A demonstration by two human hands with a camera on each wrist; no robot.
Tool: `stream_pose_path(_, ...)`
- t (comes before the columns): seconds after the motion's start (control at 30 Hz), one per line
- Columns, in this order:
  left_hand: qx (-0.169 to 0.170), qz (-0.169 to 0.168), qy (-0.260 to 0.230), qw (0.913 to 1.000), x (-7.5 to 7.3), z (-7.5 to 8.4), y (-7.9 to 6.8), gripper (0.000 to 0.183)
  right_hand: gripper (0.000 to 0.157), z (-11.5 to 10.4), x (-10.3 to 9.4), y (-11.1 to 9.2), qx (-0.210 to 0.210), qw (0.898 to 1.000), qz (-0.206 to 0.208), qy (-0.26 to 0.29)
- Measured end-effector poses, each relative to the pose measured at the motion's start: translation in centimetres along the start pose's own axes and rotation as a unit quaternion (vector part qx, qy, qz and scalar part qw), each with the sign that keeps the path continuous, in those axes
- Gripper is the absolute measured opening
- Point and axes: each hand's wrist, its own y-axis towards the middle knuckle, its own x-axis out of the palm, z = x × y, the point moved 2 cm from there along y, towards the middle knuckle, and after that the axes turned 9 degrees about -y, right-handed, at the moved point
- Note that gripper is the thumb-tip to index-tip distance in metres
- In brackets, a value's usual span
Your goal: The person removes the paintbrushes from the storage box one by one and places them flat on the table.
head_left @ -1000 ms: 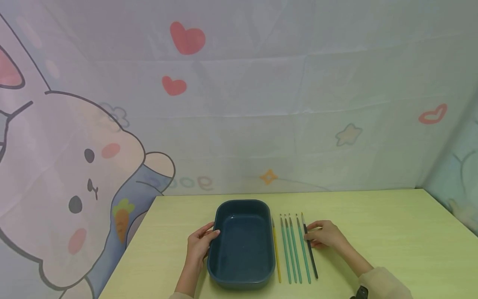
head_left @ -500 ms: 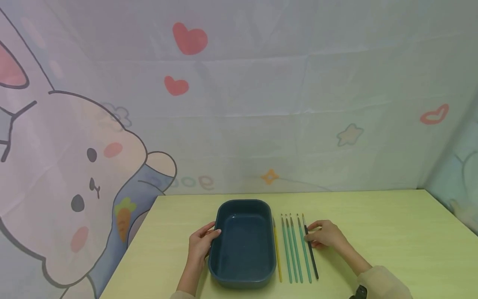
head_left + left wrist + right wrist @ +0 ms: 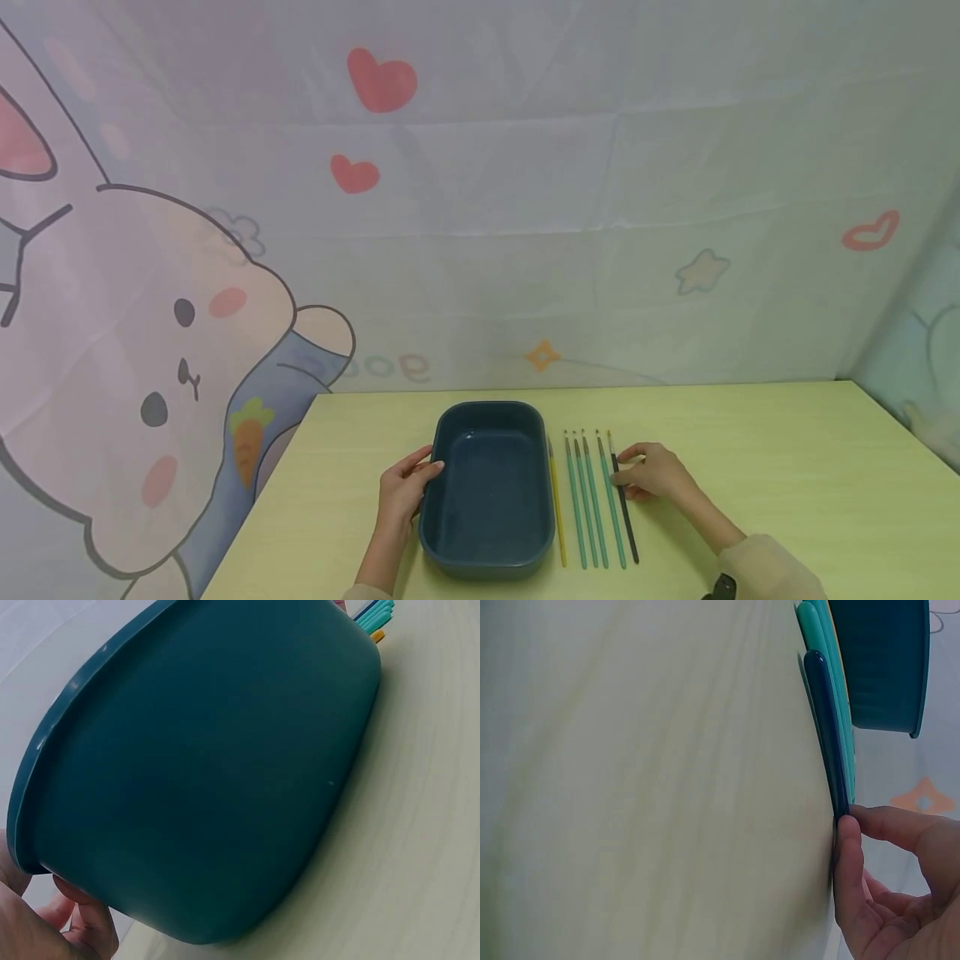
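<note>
In the head view, a dark blue-green rectangular basin [image 3: 487,500] stands on the table. My left hand [image 3: 401,492] grips its left rim, thumb over the edge and fingers along the outside; the left wrist view shows the fingers [image 3: 94,930] under the rim. On the basin's right, several paintbrushes lie side by side: a yellow paintbrush [image 3: 557,500] closest to it, then several green paintbrushes [image 3: 592,500], then a dark paintbrush [image 3: 628,529] outermost. My right hand [image 3: 656,471] pinches the dark paintbrush between thumb and fingers, as the right wrist view also shows.
The pale yellow-green table [image 3: 787,467] reaches back to a printed cloth backdrop [image 3: 510,275] with hearts and a cartoon rabbit. Another cloth panel [image 3: 926,333] hangs at the right edge. A dark watch [image 3: 723,586] shows near the right sleeve.
The head view has shifted slightly. The dark paintbrush's handle end has moved a touch nearer and to the left. Both hands keep their hold in nearly the same places.
</note>
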Motion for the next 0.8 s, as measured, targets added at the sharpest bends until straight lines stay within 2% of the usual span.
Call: stream_pose_path(0.8,-0.002,0.005,0.006,1.0,0.02,0.07,0.08,0.047,0.04,-0.21,-0.76,-0.22,-0.016,1.0,0.009,-0.009)
